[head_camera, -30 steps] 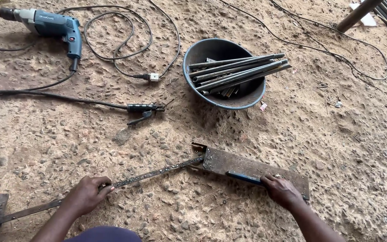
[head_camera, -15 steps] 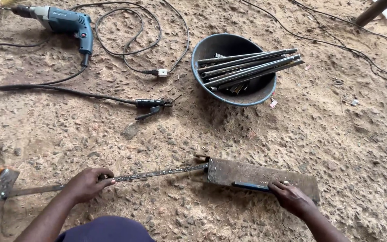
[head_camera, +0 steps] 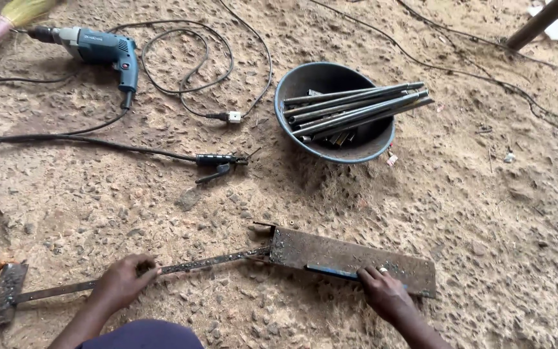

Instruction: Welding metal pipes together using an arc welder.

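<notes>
Flat metal bar (head_camera: pixel 214 260): long, thin, dark and rust-speckled, lying on sandy ground, running left to right with a slight upward slant. Its left end meets a small flat plate (head_camera: pixel 6 294), grey and rusty, lying flat near the lower left corner. Its right end meets a rectangular metal plate (head_camera: pixel 350 257), wide, dark, pitted with rust, lying flat, long side slanting down to the right, with a blue strip along its near edge.
</notes>
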